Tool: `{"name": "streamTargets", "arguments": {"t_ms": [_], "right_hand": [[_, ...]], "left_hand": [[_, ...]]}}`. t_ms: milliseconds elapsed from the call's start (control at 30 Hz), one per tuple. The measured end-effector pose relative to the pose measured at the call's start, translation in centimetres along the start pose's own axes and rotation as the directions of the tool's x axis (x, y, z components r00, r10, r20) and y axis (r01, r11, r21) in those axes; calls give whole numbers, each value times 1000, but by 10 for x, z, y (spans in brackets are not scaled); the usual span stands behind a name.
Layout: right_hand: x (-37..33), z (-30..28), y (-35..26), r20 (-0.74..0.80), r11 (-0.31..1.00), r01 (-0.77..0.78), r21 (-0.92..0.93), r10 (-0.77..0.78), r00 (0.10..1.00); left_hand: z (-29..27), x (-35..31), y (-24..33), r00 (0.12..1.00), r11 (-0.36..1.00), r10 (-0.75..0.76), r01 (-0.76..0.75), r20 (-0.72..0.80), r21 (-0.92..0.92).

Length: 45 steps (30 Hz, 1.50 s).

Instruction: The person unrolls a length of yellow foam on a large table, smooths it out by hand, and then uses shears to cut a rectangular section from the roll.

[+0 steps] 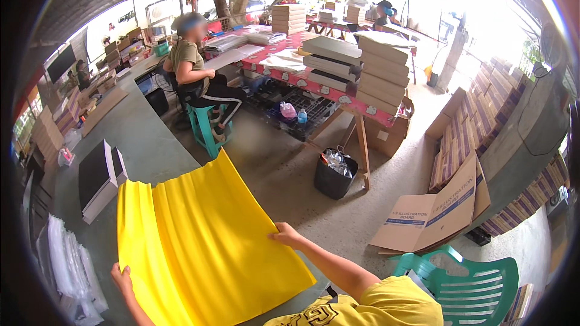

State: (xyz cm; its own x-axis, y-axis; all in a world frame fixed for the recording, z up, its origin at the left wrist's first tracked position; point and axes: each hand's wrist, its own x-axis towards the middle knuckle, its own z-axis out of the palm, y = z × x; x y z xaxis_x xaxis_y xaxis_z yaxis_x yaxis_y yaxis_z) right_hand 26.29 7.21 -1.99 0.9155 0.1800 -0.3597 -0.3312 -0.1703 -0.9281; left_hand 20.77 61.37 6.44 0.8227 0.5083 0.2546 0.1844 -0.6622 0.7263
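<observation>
A large, bright yellow sheet (199, 241) with wavy ripples spreads over the near part of the grey-green table (151, 145); whether it is paper or plastic, or one layer or several, I cannot tell. My left hand (122, 279) grips its left edge, thumb showing on top. On the opposite edge, my right hand (287, 235) pinches the sheet, with most of its fingers hidden underneath. Just beyond the sheet's far left corner lie stacks of boards with black tops (96, 175) and white sides.
Clear plastic bundles (69, 271) lie at left. A green chair (465, 284) stands by my right side, near a flattened carton (423, 211). Across the aisle are a black bin (336, 175), a red-covered table (296, 42) with stacked boards, and a seated person (193, 66).
</observation>
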Motion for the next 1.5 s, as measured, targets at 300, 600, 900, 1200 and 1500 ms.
{"name": "streamTargets", "arguments": {"t_ms": [300,600,900,1200,1500], "right_hand": [[6,-2,11,-14,997,13,82,-12,1000],[6,1,8,-3,999,39,18,-39,999],[-7,-3,-7,-47,999,-3,-44,1,999],[8,4,-1,-45,985,-22,-172,15,999],[-5,3,0,-19,998,12,59,-11,1000]], "left_hand": [[-36,21,8,991,983,124,-117,-42,142],[5,-35,104,984,896,150,-176,96,408],[120,-102,144,911,788,249,-388,329,478],[131,-109,90,875,881,350,-428,333,199],[122,-100,72,982,850,-186,172,-21,499]]}}
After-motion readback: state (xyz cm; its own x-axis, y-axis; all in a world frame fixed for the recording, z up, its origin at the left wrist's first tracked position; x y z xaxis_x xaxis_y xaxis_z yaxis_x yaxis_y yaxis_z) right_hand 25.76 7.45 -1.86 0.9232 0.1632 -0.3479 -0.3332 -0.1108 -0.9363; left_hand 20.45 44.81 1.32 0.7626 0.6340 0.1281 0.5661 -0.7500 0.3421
